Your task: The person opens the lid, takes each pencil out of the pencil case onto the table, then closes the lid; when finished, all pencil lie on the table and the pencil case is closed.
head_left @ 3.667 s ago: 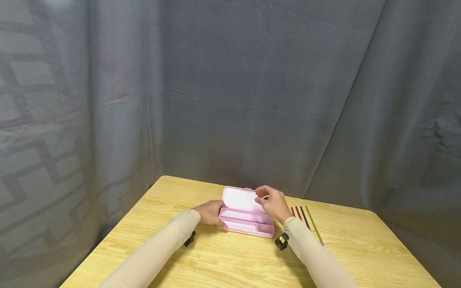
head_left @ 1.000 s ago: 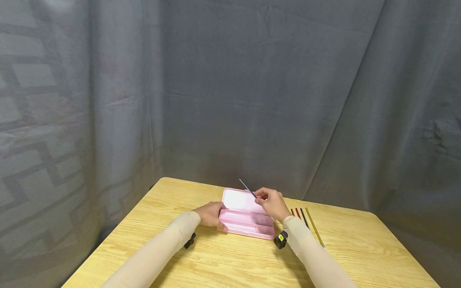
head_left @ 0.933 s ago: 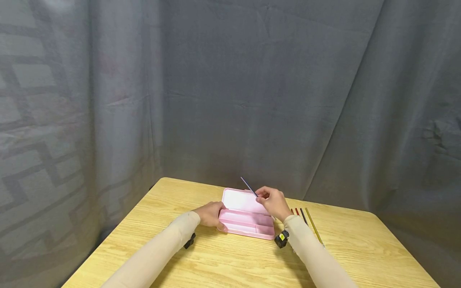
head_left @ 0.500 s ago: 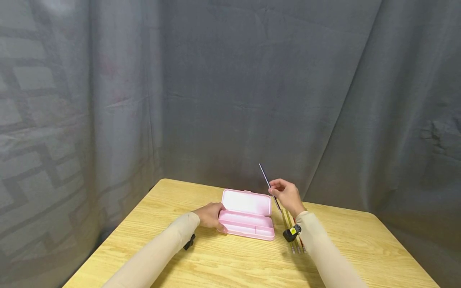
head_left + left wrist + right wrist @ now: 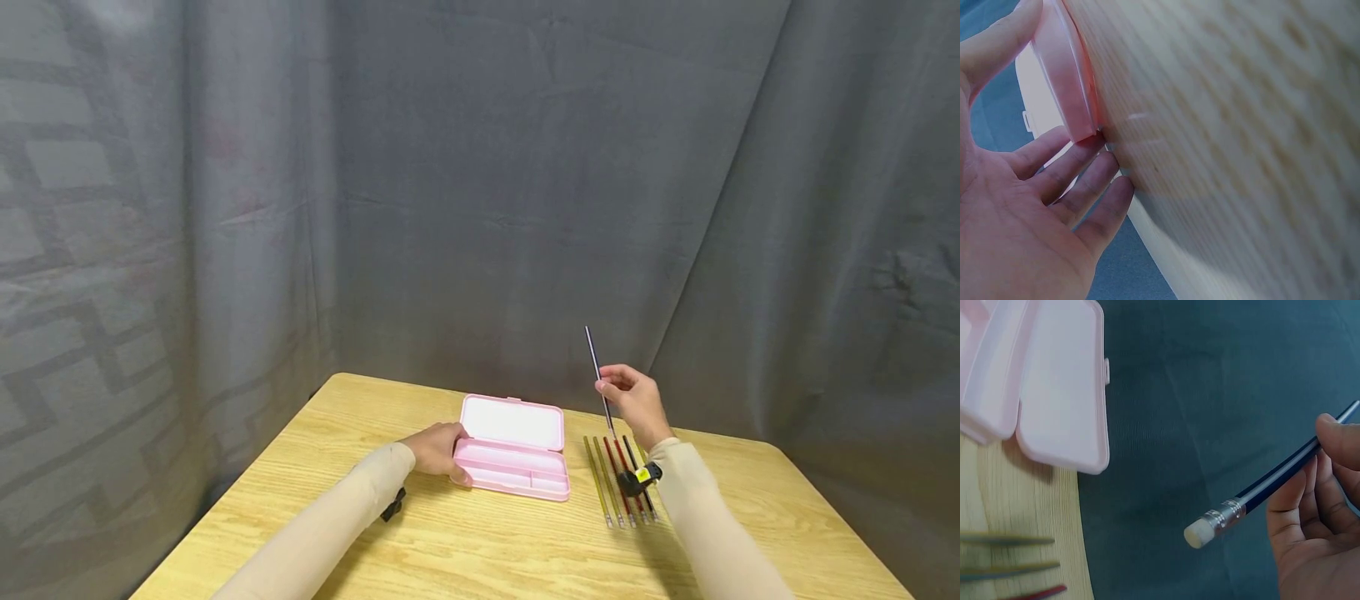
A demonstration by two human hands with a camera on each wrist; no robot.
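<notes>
Blue pencil (image 5: 597,375) pinched between fingers (image 5: 609,385).

The pencil's (image 5: 1272,487) tip is cut off by the right wrist view's edge. The surface (image 5: 1241,125) is blurred in the left wrist view. The pencil case (image 5: 1063,69) is partly cropped there.

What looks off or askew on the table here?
Nothing stands out. The pink case lies open and flat, steadied by the left hand; four pencils lie in a neat row; the right hand holds a blue pencil upright.
</notes>
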